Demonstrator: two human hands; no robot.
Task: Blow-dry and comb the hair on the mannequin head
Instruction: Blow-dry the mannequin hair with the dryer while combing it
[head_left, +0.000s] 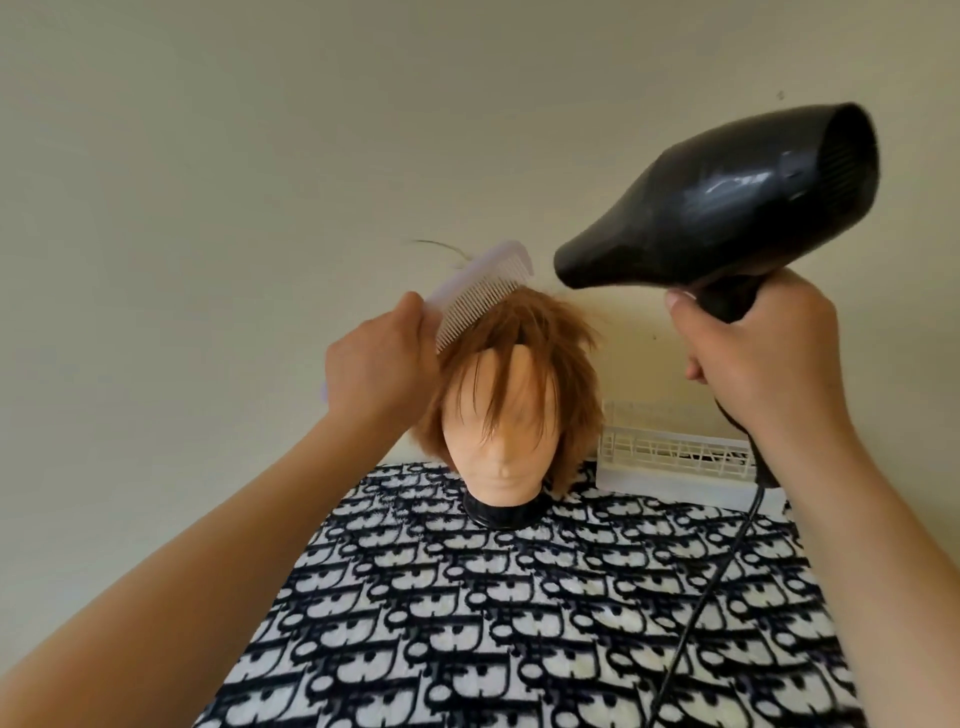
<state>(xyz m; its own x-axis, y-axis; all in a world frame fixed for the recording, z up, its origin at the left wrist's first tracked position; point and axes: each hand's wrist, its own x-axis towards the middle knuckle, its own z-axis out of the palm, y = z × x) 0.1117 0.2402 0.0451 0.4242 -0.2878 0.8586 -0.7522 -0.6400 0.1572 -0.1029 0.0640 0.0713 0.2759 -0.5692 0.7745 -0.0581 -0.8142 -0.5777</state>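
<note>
Ginger-haired mannequin head (506, 415) between hands, left hand (382, 369) gripping comb (480, 288), right hand (763, 358) gripping dryer (727, 202)

My feed is bright and evenly lit by a soft, warm light with no hard shadows. The cream wall (260, 130) dims a little toward the corners. The only glare I see is a pale streak on the upper side of the glossy black hair dryer (727, 182). The comb (483, 291) and the left hand (379, 364) gripping it are smeared by motion blur. The right hand (753, 353) on the dryer's handle looks crisper. The wide lens stretches the left forearm (182, 571) and right forearm (893, 571) at the lower corners. The patterned cloth (467, 623) softens toward the bottom edge.
</note>
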